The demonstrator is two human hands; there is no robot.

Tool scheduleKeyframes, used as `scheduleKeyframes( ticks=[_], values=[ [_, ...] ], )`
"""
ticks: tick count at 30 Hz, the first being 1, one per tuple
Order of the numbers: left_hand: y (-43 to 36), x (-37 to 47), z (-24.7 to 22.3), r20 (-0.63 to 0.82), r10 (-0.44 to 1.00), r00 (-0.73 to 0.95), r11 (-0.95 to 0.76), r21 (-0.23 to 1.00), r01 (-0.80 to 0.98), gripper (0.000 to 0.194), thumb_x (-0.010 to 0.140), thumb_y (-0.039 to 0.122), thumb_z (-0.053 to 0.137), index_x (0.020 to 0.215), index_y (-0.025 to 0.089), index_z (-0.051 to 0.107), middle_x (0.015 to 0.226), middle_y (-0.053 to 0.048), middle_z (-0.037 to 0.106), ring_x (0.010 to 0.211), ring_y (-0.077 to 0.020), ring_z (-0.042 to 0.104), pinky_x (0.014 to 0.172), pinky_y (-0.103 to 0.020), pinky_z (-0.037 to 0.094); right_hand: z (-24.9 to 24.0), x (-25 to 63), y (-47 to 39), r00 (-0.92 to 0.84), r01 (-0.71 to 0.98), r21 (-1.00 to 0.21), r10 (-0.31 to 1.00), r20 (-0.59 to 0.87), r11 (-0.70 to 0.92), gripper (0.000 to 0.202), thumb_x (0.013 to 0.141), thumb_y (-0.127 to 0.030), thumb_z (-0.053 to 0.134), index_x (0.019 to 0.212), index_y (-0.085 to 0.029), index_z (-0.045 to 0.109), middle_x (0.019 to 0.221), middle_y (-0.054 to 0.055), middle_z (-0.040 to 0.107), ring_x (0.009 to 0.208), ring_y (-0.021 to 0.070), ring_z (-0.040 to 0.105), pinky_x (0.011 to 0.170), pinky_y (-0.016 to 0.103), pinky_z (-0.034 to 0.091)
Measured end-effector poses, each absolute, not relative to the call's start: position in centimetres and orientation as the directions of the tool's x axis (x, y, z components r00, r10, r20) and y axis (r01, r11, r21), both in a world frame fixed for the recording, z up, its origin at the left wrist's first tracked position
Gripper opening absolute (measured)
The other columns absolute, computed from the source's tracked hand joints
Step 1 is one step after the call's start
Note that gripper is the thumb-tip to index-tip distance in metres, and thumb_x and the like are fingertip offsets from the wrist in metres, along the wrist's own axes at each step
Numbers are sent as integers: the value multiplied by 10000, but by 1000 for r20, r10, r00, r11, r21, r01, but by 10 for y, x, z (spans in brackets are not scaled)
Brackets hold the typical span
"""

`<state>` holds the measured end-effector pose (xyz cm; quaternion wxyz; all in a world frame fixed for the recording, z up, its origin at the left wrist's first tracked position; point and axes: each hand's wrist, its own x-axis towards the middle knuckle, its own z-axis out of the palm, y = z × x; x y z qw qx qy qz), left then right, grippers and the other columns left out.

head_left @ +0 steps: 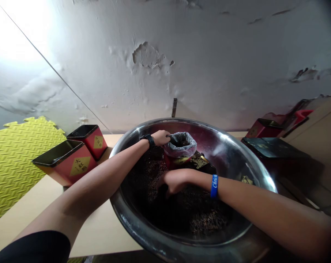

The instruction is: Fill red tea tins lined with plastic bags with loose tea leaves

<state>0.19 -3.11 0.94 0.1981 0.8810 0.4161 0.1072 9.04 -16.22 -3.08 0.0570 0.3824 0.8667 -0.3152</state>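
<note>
A large metal basin holds dark loose leaves. Inside it stands a red tin lined with a clear plastic bag, with some dark leaves in the bag. My left hand, with a black watch at the wrist, grips the bag's left edge. In front of the tin, my right hand reaches down into the leaves, fingers bent and partly hidden, so what they hold cannot be made out. A blue wristband is on my right wrist.
Two open red tins stand on the light table at the left, beside yellow foam matting. At the right are another red tin and a dark flat-topped box. A peeling wall rises behind.
</note>
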Motion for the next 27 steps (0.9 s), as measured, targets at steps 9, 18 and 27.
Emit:
scheduleKeyframes(
  ticks=[9, 18, 27],
  values=[
    [-30, 2, 9, 54, 779, 625, -585, 421, 693, 272, 724, 187, 397, 870, 144, 622, 665, -7, 625, 452, -65, 530, 463, -140, 395, 16, 117, -149, -814, 578, -402, 540, -216, 710, 307, 688, -230, 530, 977, -169, 613, 918, 31, 638, 779, 137, 564, 701, 224, 403],
    [-30, 2, 9, -4, 711, 703, -610, 494, 620, 244, 749, 257, 411, 880, 140, 580, 734, -39, 630, 494, -98, 567, 434, -152, 399, 46, 156, -120, -519, 732, -405, 833, 189, 548, 193, 756, -250, 476, 900, -184, 587, 898, 32, 611, 799, 141, 541, 726, 251, 401],
    [-31, 1, 11, 24, 699, 714, -659, 409, 631, 269, 754, 262, 405, 896, 137, 598, 780, -39, 638, 553, -94, 562, 502, -159, 402, 14, 142, -122, -480, 801, -151, 772, 416, 579, 223, 793, -252, 429, 907, -171, 603, 892, 64, 590, 815, 153, 513, 749, 279, 390]
  ],
)
